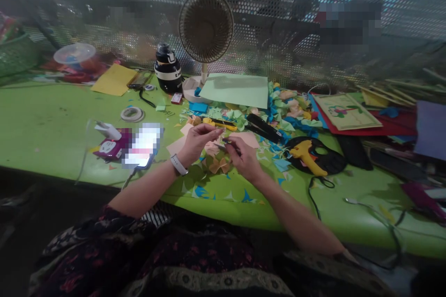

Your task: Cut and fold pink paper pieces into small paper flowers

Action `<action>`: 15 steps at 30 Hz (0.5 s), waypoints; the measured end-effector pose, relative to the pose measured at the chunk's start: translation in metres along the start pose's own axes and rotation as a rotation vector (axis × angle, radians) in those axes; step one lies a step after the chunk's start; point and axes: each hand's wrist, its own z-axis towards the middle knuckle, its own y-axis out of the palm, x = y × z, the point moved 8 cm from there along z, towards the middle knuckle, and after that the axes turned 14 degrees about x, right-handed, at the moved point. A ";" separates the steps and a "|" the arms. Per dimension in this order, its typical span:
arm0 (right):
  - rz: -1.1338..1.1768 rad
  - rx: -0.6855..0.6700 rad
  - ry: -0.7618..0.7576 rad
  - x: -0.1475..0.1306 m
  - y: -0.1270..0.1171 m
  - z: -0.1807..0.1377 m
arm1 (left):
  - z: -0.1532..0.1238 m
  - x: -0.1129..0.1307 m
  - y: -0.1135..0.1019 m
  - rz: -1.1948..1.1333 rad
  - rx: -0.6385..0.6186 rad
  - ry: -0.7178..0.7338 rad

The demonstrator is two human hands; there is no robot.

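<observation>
**Peach paper piece (212, 147) held above the green table (52, 120)**

The left hand (197, 143) pinches the small peach paper piece with closed fingers (213, 133). The right hand (245, 158) grips a thin dark tool (230, 145), its tip at the paper. Below lie paper scraps (278, 125), and a yellow cutter (220, 123) lies just beyond.

A desk fan (206, 25) stands at the back of a green tabletop (45, 116), with a black bottle (167, 68) just beside it and a pale green sheet (237, 90) at its base. Paper scraps (278, 111) (mostly green and blue) litter the middle, a yellow utility knife (220, 123) among them and a yellow glue gun (306, 154) nearby.
</observation>
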 end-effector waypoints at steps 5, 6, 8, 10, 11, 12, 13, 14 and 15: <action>0.028 0.027 0.012 0.003 -0.003 0.002 | -0.001 -0.004 0.001 -0.043 -0.018 -0.045; 0.038 0.019 0.004 0.003 -0.002 0.002 | -0.001 -0.005 0.001 -0.050 -0.020 -0.051; 0.062 0.000 -0.003 0.003 0.000 0.002 | 0.000 -0.005 0.001 -0.059 -0.023 -0.053; 0.104 -0.025 0.014 0.004 0.002 0.002 | 0.001 -0.004 0.001 -0.055 -0.032 -0.047; 0.129 -0.041 0.031 0.005 0.003 0.002 | 0.001 -0.005 0.001 -0.046 -0.039 -0.048; 0.154 -0.059 0.051 0.006 0.005 0.002 | 0.001 -0.005 0.002 -0.034 -0.049 -0.051; 0.176 -0.077 0.072 0.007 0.006 0.002 | 0.001 -0.006 0.002 -0.022 -0.062 -0.054; 0.193 -0.093 0.092 0.008 0.007 0.001 | 0.001 -0.006 0.003 -0.010 -0.076 -0.054; 0.202 -0.105 0.107 0.008 0.008 0.001 | 0.001 -0.006 0.004 -0.001 -0.089 -0.047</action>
